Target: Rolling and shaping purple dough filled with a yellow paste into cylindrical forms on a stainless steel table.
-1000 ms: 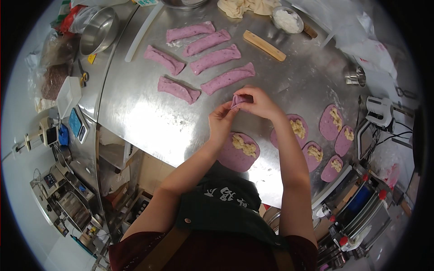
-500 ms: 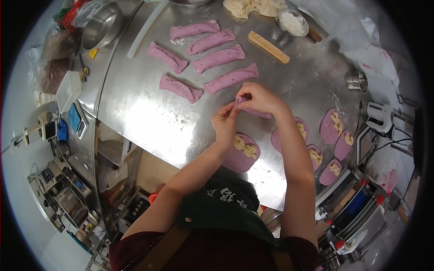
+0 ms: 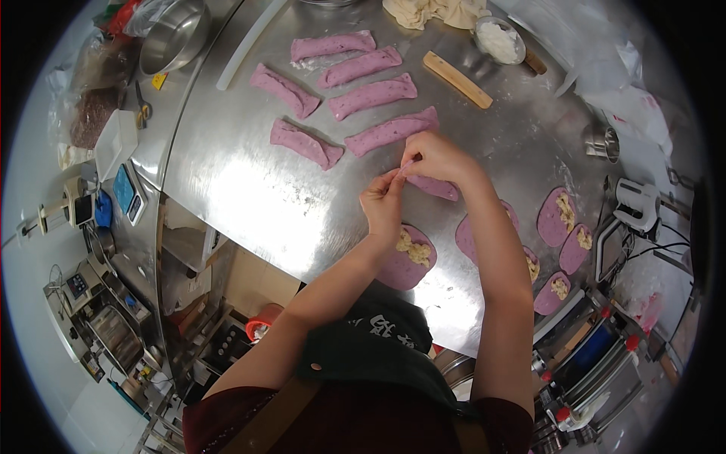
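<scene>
Both hands pinch the left end of a purple dough roll lying on the steel table. My left hand closes thumb and fingers on the tip. My right hand grips the same end from above and hides part of the roll. Just below my left hand lies a flat purple dough oval topped with a pale, lumpy filling. Beyond my hands, several rolled purple dough pieces rest on the table; the nearest one is close to my right hand.
More filled dough ovals lie to the right, some partly behind my right forearm. At the back are a wooden stick, a bowl of white powder and a pale cloth. Scissors and a scale sit left.
My fingers have shifted slightly at the dough roll's left end, and the pinched tip looks narrower. The whole view has moved a little; the other dough pieces stay in place.
</scene>
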Tool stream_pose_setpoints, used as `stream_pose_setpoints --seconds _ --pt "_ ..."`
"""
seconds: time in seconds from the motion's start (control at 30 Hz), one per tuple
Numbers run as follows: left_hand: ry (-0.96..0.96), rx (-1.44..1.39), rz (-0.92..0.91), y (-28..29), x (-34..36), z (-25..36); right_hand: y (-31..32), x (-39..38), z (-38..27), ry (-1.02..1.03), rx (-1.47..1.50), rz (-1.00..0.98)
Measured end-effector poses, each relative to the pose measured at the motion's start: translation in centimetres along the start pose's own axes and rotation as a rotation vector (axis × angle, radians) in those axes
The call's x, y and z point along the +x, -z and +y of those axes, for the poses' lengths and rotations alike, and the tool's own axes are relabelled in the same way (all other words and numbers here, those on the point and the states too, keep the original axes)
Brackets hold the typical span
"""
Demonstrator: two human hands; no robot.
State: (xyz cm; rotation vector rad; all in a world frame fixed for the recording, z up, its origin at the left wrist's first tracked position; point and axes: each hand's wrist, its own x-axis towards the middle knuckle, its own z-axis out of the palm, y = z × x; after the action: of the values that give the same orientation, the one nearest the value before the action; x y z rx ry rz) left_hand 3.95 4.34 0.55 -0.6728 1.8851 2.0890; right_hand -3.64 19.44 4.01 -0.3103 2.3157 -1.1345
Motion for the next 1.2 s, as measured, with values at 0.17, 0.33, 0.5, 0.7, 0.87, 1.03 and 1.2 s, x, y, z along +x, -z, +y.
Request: stream_pose_setpoints --seconds 0.17,0.33,0.5,0.7,0.87,1.03,1.2 --pt "-0.053 0.088 -0.019 0.4 0.2 -0.5 -0.1 -0.2 -0.5 -0.048 0.007 0.006" --pt "-0.093 -0.057 -0.056 0.0 -0.8 0.3 -0.4 -0.8 0.6 -0.005 0.169 0.038" --pt "-0.084 0.004 -0.107 0.3 -0.3 0.0 -0.1 -0.8 0.0 -0.004 0.182 -0.022" --pt "-0.114 0.015 -0.073 0.0 -0.1 -0.2 -0.1 -0.8 -0.1 -0.062 0.187 -0.045" --pt "-0.161 0.093 -0.043 -0.3 0.3 0.0 -0.3 -0.7 0.6 0.040 0.200 0.050" --pt "-0.246 0.254 -0.014 -0.3 0.5 0.2 -0.6 -0.6 0.9 0.026 0.167 0.085" --pt "-0.295 0.187 -0.035 0.0 0.4 -0.4 -1.2 -1.0 0.1 0.060 0.329 0.247"
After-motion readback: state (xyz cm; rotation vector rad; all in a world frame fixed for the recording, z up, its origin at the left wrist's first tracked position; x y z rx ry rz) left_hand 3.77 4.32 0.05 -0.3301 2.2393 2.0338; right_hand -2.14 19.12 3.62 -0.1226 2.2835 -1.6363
